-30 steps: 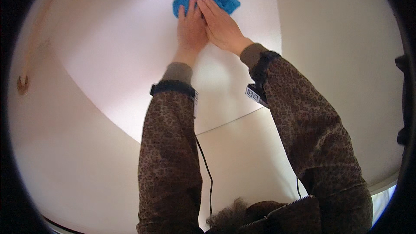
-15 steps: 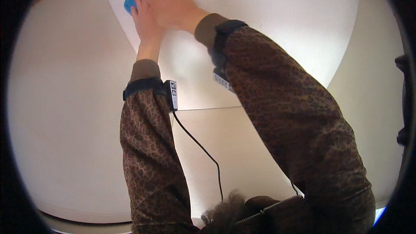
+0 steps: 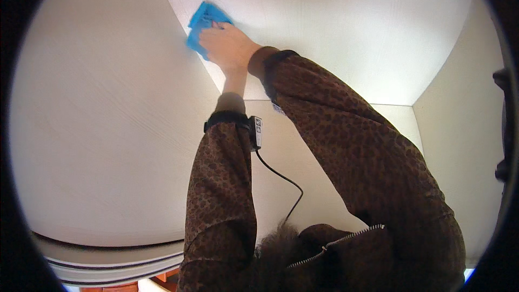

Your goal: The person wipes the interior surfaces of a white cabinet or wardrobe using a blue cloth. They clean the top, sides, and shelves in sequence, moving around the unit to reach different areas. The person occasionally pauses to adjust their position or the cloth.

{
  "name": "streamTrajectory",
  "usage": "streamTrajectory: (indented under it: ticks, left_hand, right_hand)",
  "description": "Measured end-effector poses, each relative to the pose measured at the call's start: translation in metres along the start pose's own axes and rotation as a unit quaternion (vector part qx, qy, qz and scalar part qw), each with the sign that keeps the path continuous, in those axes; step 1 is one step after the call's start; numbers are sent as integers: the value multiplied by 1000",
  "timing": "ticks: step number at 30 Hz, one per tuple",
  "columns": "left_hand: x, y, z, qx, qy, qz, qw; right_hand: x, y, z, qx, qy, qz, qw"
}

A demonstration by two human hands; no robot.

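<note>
A crumpled blue cloth (image 3: 204, 18) is pressed against a pale panel (image 3: 324, 27), beside the seam with the left-hand panel. My right hand (image 3: 231, 45) grips it, fingers curled and thumb side uppermost. Beneath the right hand lies my left hand (image 3: 232, 71); only its wrist and heel show, its fingers being hidden. Both arms reach up and to the left in brown patterned sleeves. Around the left cuff runs a black strap with a small device (image 3: 255, 132). Another strap sits at the right cuff, its device mostly hidden by the sleeve.
Pale walls meet at corners around the arms, with a large left panel (image 3: 108, 103) and another panel (image 3: 454, 119) at the right. A black cable (image 3: 286, 178) hangs from the left device. Dark fittings (image 3: 501, 170) line the right rim. Striped edging (image 3: 113, 270) curves along the lower left.
The hands and cloth sit lower and farther right in the picture. My left hand's fingers, visible before, are now covered. The view has shifted, bringing panel corners and the striped edging into sight.
</note>
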State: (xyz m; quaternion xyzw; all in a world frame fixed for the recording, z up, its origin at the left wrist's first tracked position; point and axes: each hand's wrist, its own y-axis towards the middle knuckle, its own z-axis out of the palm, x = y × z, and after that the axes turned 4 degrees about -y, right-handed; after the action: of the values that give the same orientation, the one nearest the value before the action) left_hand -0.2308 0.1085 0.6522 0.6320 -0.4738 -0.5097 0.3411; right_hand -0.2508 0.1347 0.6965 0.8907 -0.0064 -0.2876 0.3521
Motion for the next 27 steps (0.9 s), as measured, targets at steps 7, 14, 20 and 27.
streamTrajectory:
  ticks: [7, 14, 20, 27]
  left_hand:
    - [-31, 4, -6, 55, -68, -22, 996]
    - [-50, 28, -11, 71, -106, 48, 991]
    - [-91, 48, -47, 84, -98, 208, 970]
    - [-158, 77, -104, 207, -99, 417, 879]
  right_hand:
    - [0, -6, -41, 139, 37, 12, 989]
    - [-34, -27, -78, 73, -25, 129, 989]
    - [-38, -60, -149, -19, -83, 252, 964]
    - [-16, -86, -225, -144, -46, 423, 893]
